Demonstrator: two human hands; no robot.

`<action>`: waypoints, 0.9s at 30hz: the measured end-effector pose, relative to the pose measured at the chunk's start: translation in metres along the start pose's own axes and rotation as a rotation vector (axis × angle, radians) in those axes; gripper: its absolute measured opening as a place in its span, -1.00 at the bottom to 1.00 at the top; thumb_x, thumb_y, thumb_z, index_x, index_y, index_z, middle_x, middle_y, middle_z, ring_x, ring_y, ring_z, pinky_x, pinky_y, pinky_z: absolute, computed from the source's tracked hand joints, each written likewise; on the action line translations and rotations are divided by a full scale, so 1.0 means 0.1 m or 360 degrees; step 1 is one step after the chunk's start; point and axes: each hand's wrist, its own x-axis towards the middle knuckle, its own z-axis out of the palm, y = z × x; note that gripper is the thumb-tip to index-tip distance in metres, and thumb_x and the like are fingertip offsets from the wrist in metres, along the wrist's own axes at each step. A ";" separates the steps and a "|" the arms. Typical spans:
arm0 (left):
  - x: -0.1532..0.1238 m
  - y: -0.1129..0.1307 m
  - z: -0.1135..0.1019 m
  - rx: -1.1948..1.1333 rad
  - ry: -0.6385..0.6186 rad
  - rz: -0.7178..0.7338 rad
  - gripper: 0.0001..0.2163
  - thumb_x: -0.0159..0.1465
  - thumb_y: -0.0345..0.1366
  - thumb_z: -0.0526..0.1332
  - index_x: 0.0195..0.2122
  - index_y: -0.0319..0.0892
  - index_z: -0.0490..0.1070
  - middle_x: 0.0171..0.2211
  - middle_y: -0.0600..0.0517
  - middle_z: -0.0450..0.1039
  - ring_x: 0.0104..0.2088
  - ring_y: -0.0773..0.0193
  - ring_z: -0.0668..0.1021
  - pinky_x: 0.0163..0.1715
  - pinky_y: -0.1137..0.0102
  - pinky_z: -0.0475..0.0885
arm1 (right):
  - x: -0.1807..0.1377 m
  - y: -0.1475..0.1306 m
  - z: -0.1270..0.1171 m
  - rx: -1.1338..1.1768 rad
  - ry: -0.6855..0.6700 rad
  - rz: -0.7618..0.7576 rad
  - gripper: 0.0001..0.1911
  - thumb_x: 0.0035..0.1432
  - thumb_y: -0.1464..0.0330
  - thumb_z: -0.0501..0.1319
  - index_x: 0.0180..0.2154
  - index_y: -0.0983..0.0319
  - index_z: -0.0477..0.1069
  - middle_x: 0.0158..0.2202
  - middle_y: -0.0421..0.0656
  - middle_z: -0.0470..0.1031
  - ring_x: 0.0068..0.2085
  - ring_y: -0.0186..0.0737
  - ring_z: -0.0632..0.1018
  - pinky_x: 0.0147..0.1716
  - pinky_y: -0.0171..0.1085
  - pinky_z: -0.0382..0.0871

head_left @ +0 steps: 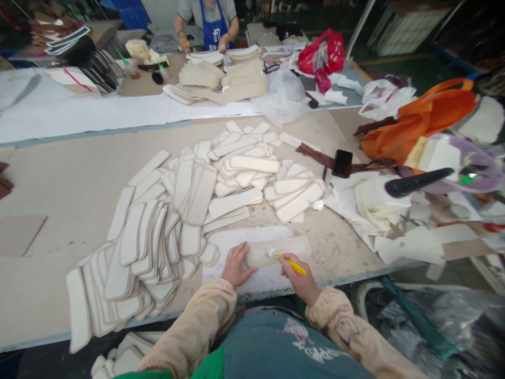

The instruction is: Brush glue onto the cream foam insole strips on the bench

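A long, pale, rounded strip lies on a white sheet at the front edge of the table. My left hand rests at the strip's left end, thumb spread from the other fingers, touching its edge. In my right hand is a small brush with a yellow handle, its white tip on the strip's surface. Part of the strip looks wet or whitish around the tip. Left of and beyond my hands, many similar strips lie in overlapping heaps, some fanned out toward the table's front left edge.
A black phone, a white container with a dark handle across it, an orange bag and a purple basin crowd the right side. Across the farther table, a person in a blue apron handles similar pieces.
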 end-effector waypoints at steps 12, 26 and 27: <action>0.02 0.03 -0.02 0.0047 -0.0045 -0.0032 -0.41 0.03 -0.05 0.29 0.07 -0.14 0.23 0.16 -0.20 0.19 0.10 -0.05 0.29 0.05 -0.01 0.21 | 0.19 0.22 -0.12 0.0043 0.0220 0.0239 -0.63 0.17 0.06 0.02 -0.32 0.22 0.35 -0.63 -0.27 0.34 -0.59 -0.31 0.38 -0.56 -0.34 0.33; 0.01 0.01 0.00 0.0078 0.0005 0.0042 -0.43 0.06 -0.04 0.28 0.05 -0.19 0.24 0.15 -0.21 0.20 0.09 -0.02 0.30 0.05 0.05 0.22 | 0.05 0.02 0.09 -0.1393 -0.0112 -0.0463 -0.80 0.19 0.40 0.04 -0.35 0.26 0.43 -0.47 -0.06 0.49 -0.39 -0.21 0.49 -0.41 -0.33 0.26; 0.01 0.01 0.00 0.0079 0.0008 0.0043 -0.43 0.06 -0.04 0.27 0.05 -0.18 0.24 0.15 -0.21 0.20 0.09 -0.02 0.30 0.05 0.06 0.22 | 0.04 -0.03 0.19 -0.1358 -0.0199 -0.0528 -0.82 0.17 0.39 0.06 -0.35 0.24 0.43 -0.47 -0.09 0.49 -0.38 -0.23 0.49 -0.40 -0.35 0.27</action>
